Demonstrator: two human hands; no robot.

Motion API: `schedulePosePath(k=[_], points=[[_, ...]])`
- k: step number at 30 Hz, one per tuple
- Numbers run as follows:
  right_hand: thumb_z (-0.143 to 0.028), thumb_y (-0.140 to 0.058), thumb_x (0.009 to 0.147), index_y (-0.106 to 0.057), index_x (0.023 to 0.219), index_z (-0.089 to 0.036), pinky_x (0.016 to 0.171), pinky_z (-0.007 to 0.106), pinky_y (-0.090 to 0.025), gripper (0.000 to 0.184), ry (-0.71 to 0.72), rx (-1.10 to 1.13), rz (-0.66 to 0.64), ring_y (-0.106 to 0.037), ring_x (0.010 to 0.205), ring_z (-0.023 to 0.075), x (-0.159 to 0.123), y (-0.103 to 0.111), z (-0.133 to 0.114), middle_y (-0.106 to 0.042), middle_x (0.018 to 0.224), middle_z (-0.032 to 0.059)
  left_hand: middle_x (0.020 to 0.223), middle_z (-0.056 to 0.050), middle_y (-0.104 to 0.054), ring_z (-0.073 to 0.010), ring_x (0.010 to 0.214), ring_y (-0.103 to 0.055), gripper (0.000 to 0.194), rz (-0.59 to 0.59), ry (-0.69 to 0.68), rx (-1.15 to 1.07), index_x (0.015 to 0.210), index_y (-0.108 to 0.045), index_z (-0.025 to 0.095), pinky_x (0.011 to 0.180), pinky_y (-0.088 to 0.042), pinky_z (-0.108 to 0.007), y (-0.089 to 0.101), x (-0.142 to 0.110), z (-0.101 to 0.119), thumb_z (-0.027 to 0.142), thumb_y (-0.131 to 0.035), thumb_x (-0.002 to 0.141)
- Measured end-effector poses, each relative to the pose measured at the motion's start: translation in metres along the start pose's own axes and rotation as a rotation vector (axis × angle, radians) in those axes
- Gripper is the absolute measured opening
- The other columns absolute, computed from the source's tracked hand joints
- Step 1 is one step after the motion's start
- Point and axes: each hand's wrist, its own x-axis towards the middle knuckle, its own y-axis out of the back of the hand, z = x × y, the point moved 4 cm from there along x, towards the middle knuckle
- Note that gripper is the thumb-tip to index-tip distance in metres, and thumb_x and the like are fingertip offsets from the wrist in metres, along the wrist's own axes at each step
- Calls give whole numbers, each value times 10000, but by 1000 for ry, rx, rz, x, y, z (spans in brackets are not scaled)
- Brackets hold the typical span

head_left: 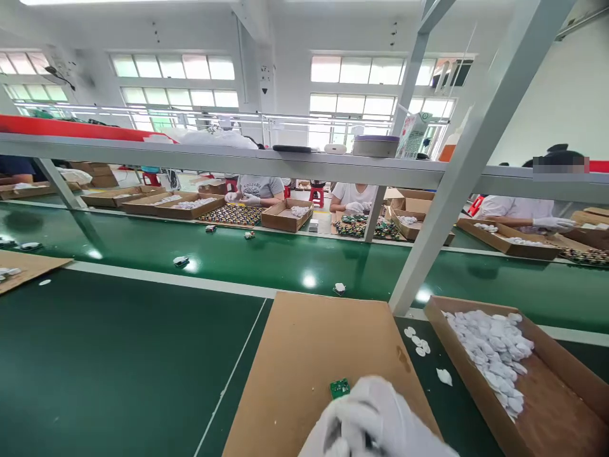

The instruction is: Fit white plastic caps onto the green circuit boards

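Both my hands wear white gloves and are pressed together at the bottom edge, over a flat sheet of cardboard (304,343). My right hand (394,416) reaches in from the lower right with curled fingers. A small green circuit board (339,388) sticks out at its fingertips. My left hand (326,443) is mostly cut off by the frame, and its fingers are closed against the right hand around something dark I cannot make out.
A cardboard box (561,412) of several white round parts (495,355) stands to the right, with loose white pieces (419,343) beside it. Beyond runs a green conveyor belt (266,260) carrying small parts. A metal shelf frame (457,184) crosses in front. Gloved workers (354,197) sit opposite with trays.
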Motion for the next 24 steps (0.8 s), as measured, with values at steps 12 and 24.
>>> schedulePosePath(k=[12,24], points=[[-397,-634,995,-608,1272,-167,968,479,-555,362,-742,-206,-546,-647,1119,249,108,-27,190,-630,1286,99,979,-114,-760,-242,802,-680,561,495,-3,656,1220,-687,183,788,-559,-378,48,-53,-23,610,-620,862],[-289,-670,883,-657,971,-194,785,326,-473,131,-629,82,-621,-660,903,237,-32,1,61,-669,947,59,1417,-188,-624,-401,1339,-548,459,119,-172,1377,1303,-682,142,1074,-463,-623,0,31,-48,89,-477,896]])
